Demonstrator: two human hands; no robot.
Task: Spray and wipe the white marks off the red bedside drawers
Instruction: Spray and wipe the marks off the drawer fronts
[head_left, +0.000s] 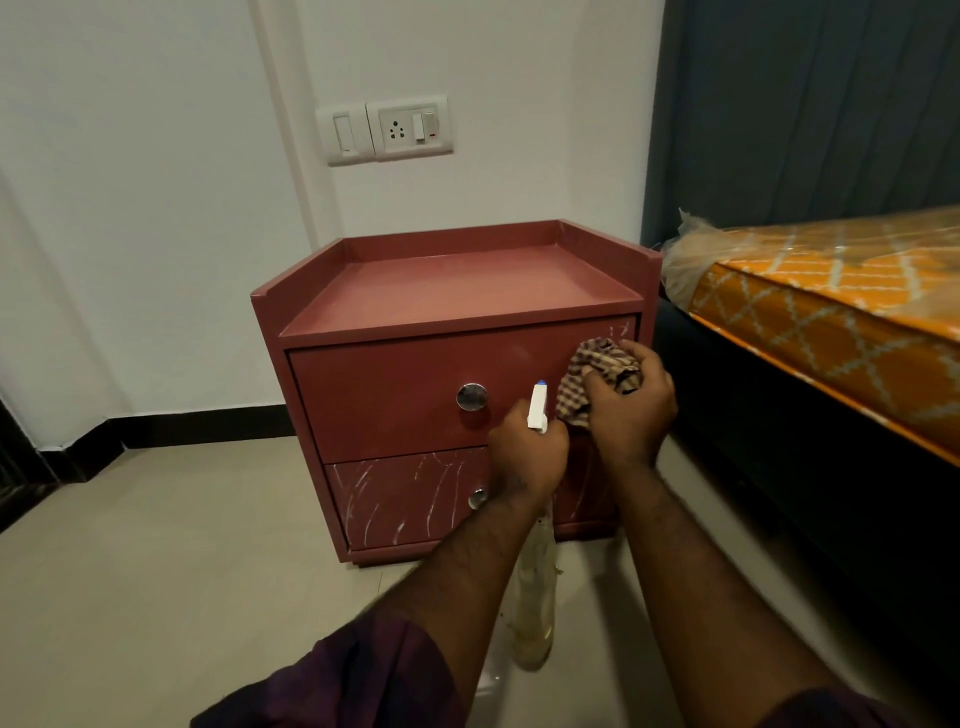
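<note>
Left hand (527, 457) comes first on my feed: its fingers are wrapped tight round the neck of a spray bottle (535, 597), whose white nozzle with a blue tip rises above the knuckles while the body hangs below the wrist. Behind that hand I see the red bedside drawers (452, 291) standing on the floor (156, 545) against the white wall. The bottom drawer (405, 519) is streaked with white marks (384, 499) to the left of its knob. Just to the right, the right hand (628, 410) clutches a bunched checked cloth (597, 371) and presses it on the right end of the top drawer (395, 395), just under a few white scratches in that corner. Further right I see the bed's orange mattress (831, 301), just beside the unit.
</note>
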